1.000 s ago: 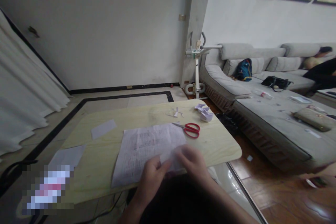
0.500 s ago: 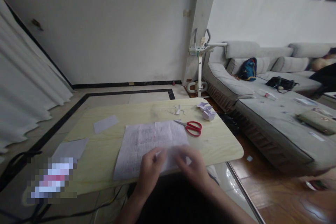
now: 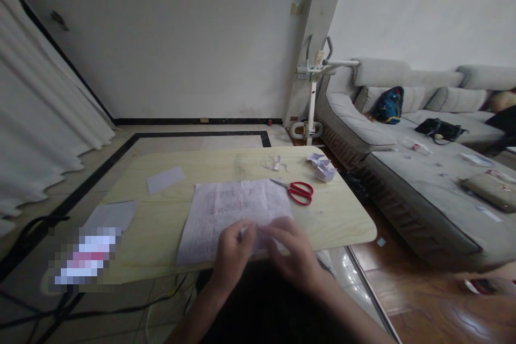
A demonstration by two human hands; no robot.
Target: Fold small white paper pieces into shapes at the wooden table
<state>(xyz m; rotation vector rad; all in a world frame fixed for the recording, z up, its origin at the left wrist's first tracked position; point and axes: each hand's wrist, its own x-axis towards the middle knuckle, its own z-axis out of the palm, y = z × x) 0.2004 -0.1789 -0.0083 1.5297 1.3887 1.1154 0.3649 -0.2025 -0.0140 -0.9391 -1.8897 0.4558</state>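
Observation:
Both hands meet over the near edge of a large written-on sheet point(image 3: 226, 209) that lies flat on the table. My left hand point(image 3: 236, 244) is closed, its thumb and fingers pinching a small piece of white paper point(image 3: 258, 239). From the other side, my right hand point(image 3: 288, 244) pinches the same paper with its fingertips. Most of that paper is hidden by the fingers, and its shape is blurred. Red-handled scissors point(image 3: 300, 193) lie past the sheet's far right corner, blades pointing left. Folded paper pieces point(image 3: 324, 169) stand near the table's far right corner.
Thin paper scraps point(image 3: 276, 163) lie at the back of the pale wooden table point(image 3: 342, 215). A white slip point(image 3: 165, 180) and more paper point(image 3: 115, 215) are on the left, beside a blurred-out item point(image 3: 86, 258). A grey sofa point(image 3: 419, 188) stands to the right.
The view has shifted slightly, so the room sits a little differently. My right hand has gone from blurred and apart to fingertips meeting the left hand's at the paper.

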